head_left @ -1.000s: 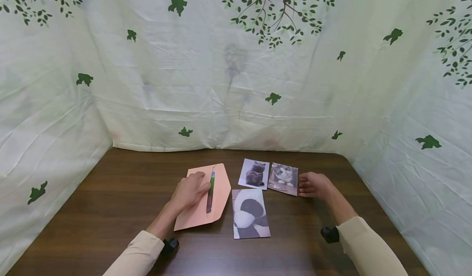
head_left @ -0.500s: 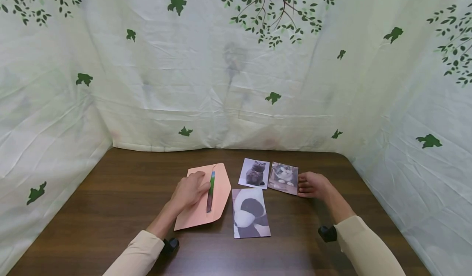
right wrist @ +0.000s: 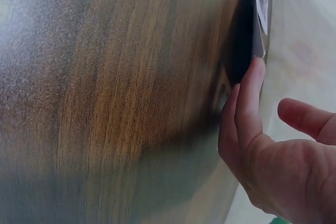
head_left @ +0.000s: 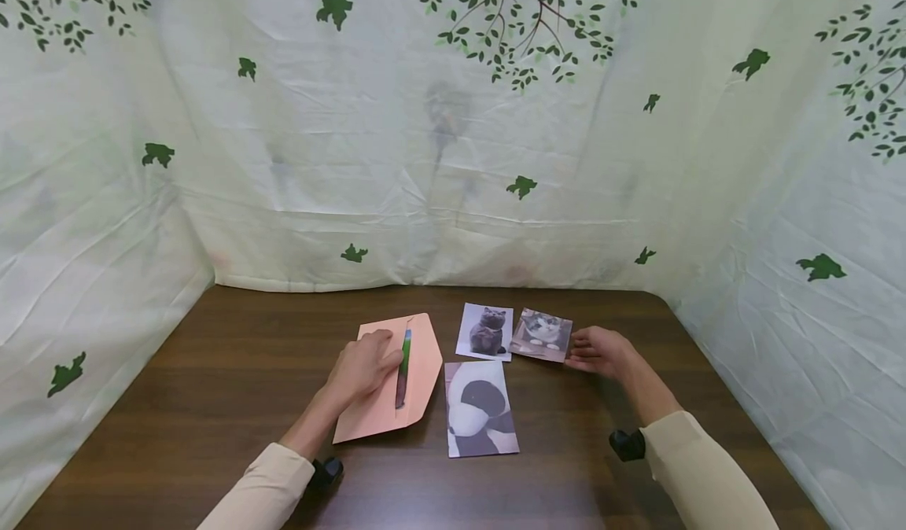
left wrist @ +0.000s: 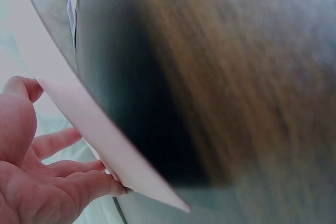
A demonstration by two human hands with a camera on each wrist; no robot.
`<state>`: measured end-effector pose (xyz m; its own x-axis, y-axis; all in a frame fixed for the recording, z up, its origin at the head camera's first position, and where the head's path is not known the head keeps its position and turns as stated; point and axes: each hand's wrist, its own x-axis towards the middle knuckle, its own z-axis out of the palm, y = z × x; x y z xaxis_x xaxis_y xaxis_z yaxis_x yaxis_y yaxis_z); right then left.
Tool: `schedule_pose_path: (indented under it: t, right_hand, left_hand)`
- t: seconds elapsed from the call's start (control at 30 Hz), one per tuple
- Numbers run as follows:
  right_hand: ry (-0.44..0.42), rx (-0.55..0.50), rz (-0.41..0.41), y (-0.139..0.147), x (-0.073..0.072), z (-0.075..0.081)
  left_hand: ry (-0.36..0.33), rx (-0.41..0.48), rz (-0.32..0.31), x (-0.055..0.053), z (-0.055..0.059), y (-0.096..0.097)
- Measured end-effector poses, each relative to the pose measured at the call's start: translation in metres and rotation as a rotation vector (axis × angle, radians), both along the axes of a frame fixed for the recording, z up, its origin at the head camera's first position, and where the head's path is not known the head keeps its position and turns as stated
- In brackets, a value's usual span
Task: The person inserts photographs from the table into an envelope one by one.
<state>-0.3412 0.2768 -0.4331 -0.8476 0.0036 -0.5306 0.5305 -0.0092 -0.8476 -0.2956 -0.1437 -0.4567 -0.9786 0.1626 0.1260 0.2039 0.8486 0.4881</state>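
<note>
My left hand (head_left: 361,363) holds a pink envelope (head_left: 423,373) at the left, thumb on its upper face; a narrow slot in it shows a green and dark strip. In the left wrist view the envelope (left wrist: 79,93) stands tilted over the table, fingers along its edge. My right hand (head_left: 602,351) is at the right edge of a cat photo card (head_left: 542,335). The right wrist view shows a fingertip (right wrist: 257,65) right at the edge of that card, with the thumb (right wrist: 302,115) well apart from it.
A grey cat photo card (head_left: 485,332) lies left of the other cat card. Nearer lies a larger photo card (head_left: 483,410) of a black-and-white figure. The brown wooden table (head_left: 233,404) meets a white leaf-print curtain (head_left: 297,160) at the back and sides.
The right-hand cat card has turned, its near right corner shifting back and left, and the right hand has moved slightly left with it. The left hand and envelope have stayed put.
</note>
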Motion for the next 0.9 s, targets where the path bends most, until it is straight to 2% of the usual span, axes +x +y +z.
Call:
schedule_pose_path:
  t: [0.23,0.53,0.9]
  right_hand:
    - [-0.017,-0.024,0.007,-0.0039,-0.0022,-0.0010]
    - [-0.030,0.015,0.006,-0.0088,-0.0035,-0.0008]
    - [0.014,0.044,0.020,-0.0089,-0.0053,-0.0084]
  left_hand:
    - [0.000,0.006,0.003,0.0008,-0.0008,-0.0017]
    - [-0.006,0.014,0.008,0.0024,-0.0014,-0.0028]
    - [-0.028,0.025,0.013,-0.0007,-0.0004,-0.0006]
